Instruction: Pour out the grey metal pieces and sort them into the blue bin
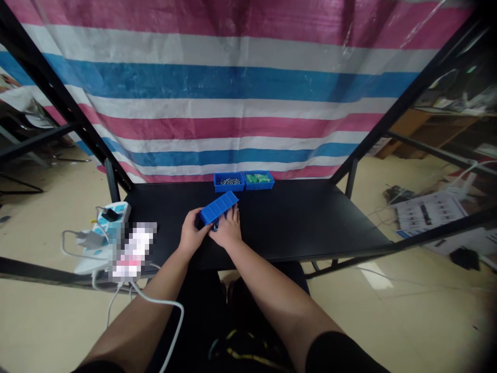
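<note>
A blue plastic bin (219, 207) is tipped on its side above the black table, its ribbed face turned up towards me. My left hand (190, 230) grips its left end, thumb along the near side. My right hand (228, 229) lies against the near side of the bin, fingers stretched forward and partly hidden by its edge. Between my hands, under the bin's edge, small dark shiny pieces (215, 226) show, too small to name. At the table's back edge stand a blue bin (218, 187) of small metal parts and another blue bin (272, 185) of green pieces.
On the left lie a white power strip (123, 208) with plugs and a blurred-out, phone-like thing (134, 251). A white cable (171, 303) hangs by my left forearm. Black frame posts (351, 178) flank the table (310, 223), and a striped sheet (240, 83) hangs behind.
</note>
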Available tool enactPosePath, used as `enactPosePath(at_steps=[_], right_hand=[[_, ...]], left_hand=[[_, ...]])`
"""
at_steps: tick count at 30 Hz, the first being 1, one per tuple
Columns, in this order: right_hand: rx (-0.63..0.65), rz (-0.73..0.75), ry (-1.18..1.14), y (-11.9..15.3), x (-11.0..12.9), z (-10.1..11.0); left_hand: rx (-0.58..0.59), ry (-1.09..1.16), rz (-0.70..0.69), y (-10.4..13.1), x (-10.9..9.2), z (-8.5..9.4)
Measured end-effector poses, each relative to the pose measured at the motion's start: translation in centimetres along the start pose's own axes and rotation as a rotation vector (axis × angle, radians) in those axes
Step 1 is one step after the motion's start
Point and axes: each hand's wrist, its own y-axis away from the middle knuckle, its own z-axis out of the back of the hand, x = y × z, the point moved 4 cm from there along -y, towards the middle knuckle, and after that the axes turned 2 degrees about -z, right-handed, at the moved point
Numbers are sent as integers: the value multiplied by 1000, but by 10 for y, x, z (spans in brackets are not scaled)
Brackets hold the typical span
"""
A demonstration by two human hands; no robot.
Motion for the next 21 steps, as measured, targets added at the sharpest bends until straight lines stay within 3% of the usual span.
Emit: enactPosePath(at_steps=[6,14,21], right_hand=[[30,-6,21,0,0,-1],[-38,21,0,3,4,5],[-7,30,-12,2,2,3]], left_hand=[[11,-38,-77,-3,-12,4],[-109,128,161,-3,8,3],[-220,159,291,-5,10,5]])
